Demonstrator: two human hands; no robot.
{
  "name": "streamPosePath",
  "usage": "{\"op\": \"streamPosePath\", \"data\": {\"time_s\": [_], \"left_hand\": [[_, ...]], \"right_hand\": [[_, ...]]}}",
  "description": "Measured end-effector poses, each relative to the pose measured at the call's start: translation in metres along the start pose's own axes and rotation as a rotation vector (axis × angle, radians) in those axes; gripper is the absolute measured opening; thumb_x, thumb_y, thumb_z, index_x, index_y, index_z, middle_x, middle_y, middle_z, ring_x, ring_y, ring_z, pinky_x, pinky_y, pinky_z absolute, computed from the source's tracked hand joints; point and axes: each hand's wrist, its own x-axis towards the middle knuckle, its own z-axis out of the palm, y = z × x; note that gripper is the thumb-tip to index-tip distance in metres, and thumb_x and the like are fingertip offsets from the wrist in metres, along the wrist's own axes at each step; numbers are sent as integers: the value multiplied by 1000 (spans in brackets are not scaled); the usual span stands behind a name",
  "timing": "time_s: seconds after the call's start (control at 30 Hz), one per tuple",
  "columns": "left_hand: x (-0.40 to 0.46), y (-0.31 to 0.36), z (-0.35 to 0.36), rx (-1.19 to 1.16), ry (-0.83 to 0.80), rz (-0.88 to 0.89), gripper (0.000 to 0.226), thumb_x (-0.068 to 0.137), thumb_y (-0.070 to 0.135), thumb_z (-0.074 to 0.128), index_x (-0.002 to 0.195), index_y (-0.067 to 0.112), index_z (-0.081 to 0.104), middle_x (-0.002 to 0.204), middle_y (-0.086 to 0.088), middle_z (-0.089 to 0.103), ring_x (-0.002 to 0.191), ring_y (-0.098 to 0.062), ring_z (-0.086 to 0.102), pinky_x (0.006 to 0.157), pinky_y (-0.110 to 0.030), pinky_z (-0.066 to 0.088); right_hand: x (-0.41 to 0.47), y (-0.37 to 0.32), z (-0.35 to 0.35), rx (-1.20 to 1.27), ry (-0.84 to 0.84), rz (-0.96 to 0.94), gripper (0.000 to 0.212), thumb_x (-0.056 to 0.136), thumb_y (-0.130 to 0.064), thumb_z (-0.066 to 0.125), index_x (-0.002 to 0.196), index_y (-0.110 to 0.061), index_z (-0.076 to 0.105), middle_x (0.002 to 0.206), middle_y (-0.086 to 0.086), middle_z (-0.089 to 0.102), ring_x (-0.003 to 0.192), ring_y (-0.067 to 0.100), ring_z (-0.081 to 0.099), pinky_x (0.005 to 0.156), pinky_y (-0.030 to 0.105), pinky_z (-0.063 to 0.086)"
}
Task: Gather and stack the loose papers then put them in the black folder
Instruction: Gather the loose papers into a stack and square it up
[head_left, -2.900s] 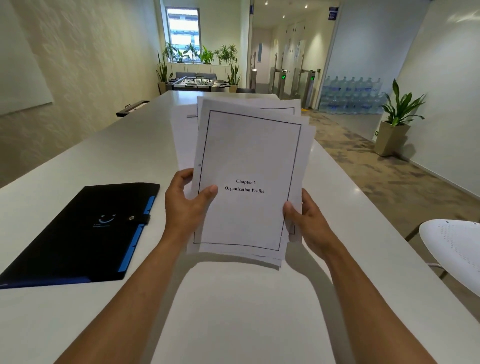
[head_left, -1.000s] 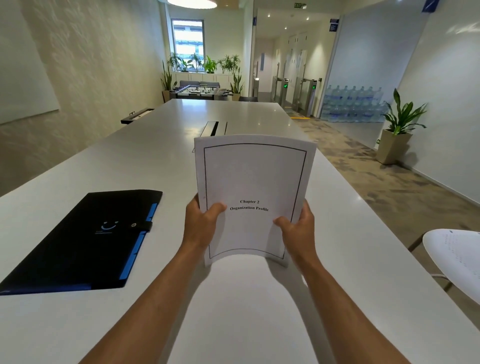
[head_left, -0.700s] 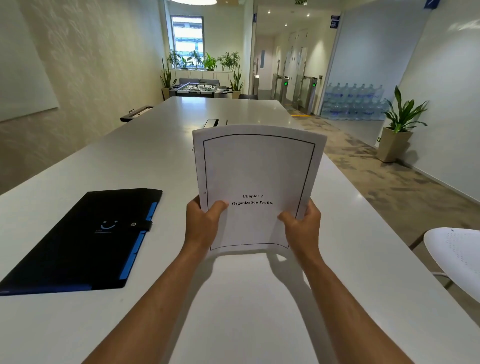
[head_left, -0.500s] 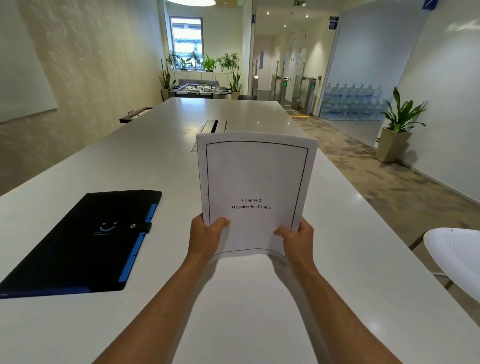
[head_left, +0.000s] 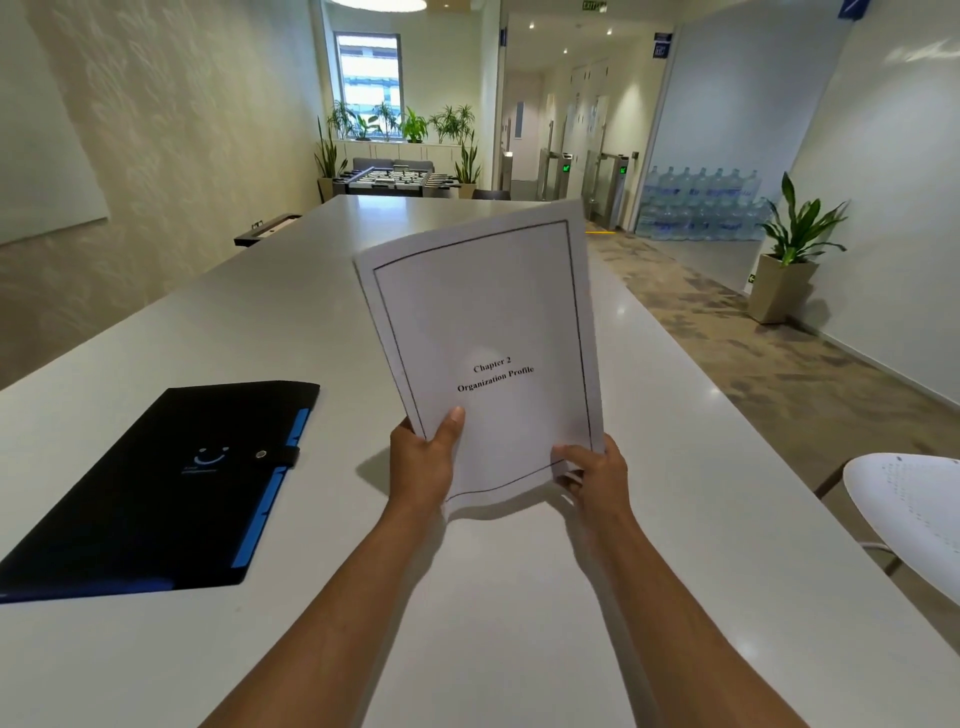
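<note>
I hold a squared-up stack of white papers upright above the white table; the top sheet reads "Chapter 2 Organization Profile" inside a thin black border. My left hand grips the stack's lower left edge, thumb on the front. My right hand pinches the lower right corner. The stack leans, its top tipped to the right. A black folder with blue edging and a snap strap lies shut and flat on the table to the left of my hands.
A white chair seat stands past the table's right edge. A potted plant sits on the carpeted floor at right. A dark flat thing juts beyond the table's far left edge.
The uneven fan of sheets has become one aligned stack. In the last half second the stack has tilted, its top swinging right, and my right hand has dropped to the lower right corner.
</note>
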Motion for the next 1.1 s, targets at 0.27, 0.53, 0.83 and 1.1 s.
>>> {"op": "streamPosePath", "data": {"time_s": [0.27,0.53,0.83,1.1], "left_hand": [[-16,-7,20,-161,-46,-133,12,89,22,69,100,23,67,89,14,76,85,-4,71,68,-20,56],[-6,2,-3,-186,-127,-168,30,85,8,71,113,16,63,108,-5,74,99,-22,70,82,-38,58],[54,24,-69,94,87,82,51,77,19,80,116,32,51,110,-2,58,98,-17,61,67,-13,49],[63,44,-73,331,-235,67,42,79,26,78,114,23,57,110,5,67,102,-15,65,81,-31,54]], "right_hand": [[-16,1,18,493,-209,114,55,79,-3,65,133,-9,55,127,17,63,119,34,59,103,52,43],[1,-14,9,88,-53,-147,43,85,4,66,127,-5,57,117,11,69,108,28,66,98,49,49],[13,-42,-19,-123,-93,-258,32,79,3,73,101,-19,67,96,-4,76,90,16,72,74,28,55],[12,-56,-12,-316,-209,-333,29,82,-1,72,98,-25,69,95,-6,76,91,14,72,76,30,57]]}}
